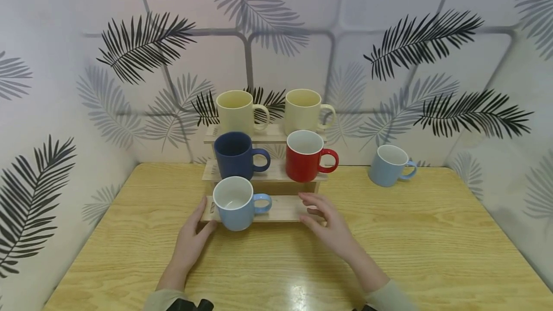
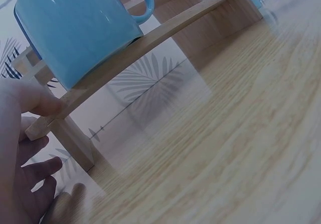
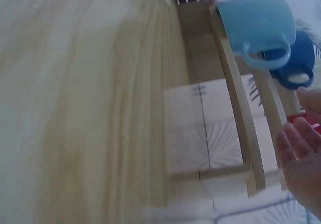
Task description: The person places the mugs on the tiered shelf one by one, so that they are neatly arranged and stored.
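A stepped wooden mug rack (image 1: 282,208) stands on the table. My left hand (image 1: 193,237) grips the left end of its lowest shelf, the thumb against the front edge; in the left wrist view the lower fingers (image 2: 37,171) hang loosely below the board. Close beside that hand, a light blue mug (image 1: 236,210) sits on the lowest shelf, handle to the right. At the shelf's right end, my right hand (image 1: 327,224) is held with bent, parted fingers and nothing between them. Whether its fingertips touch the board is unclear. Above it, a red mug (image 1: 302,160) stands on the middle shelf.
A dark blue mug (image 1: 234,160) is on the middle shelf at the left. Two cream mugs (image 1: 235,114) stand along the top shelf. Apart from the rack, another light blue mug (image 1: 386,167) rests on the table (image 1: 432,234) at the right, near the leaf-patterned wall.
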